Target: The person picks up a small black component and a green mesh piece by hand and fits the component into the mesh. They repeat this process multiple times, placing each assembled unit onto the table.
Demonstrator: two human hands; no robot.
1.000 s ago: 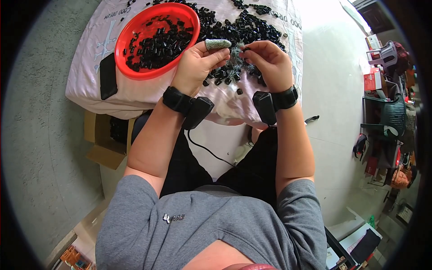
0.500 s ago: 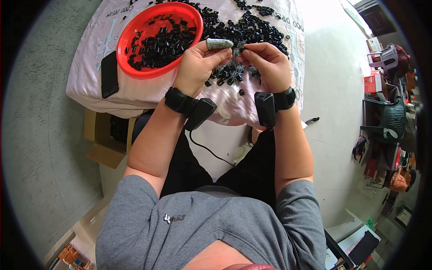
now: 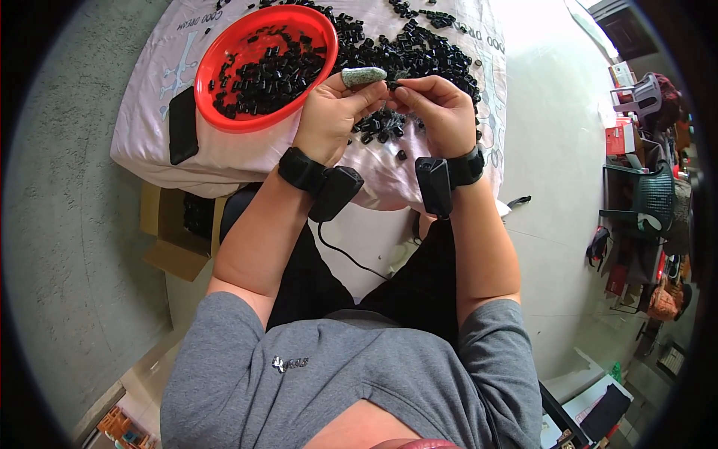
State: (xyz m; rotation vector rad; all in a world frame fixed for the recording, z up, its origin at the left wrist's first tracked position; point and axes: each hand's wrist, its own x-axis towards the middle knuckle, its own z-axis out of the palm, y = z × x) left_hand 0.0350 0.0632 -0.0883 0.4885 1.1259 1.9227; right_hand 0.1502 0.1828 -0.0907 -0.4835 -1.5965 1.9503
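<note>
Above the heap of small black plastic pieces (image 3: 419,52), my two hands meet with their fingertips nearly touching. A knitted grey cover (image 3: 363,76) sits on the index finger of my left hand (image 3: 329,116), whose thumb is pressed in below it. My right hand (image 3: 446,112) pinches a small black plastic piece (image 3: 392,85) between thumb and index finger. That piece lies at the tips of my left fingers too, and they largely hide it. Beside my left hand, a red basin (image 3: 217,112) contains many similar black pieces.
A black phone (image 3: 182,127) lies left of the basin on the pale printed tablecloth (image 3: 232,153). Under the table's left edge stands an open cardboard box (image 3: 176,254) with dark contents. A cable (image 3: 348,251) hangs from my left wrist device (image 3: 336,193). Chairs (image 3: 647,194) stand far right.
My right hand has moved slightly left and down, bringing the black piece against my left fingertips. The gap between the hands has narrowed. Basin and phone stay put.
</note>
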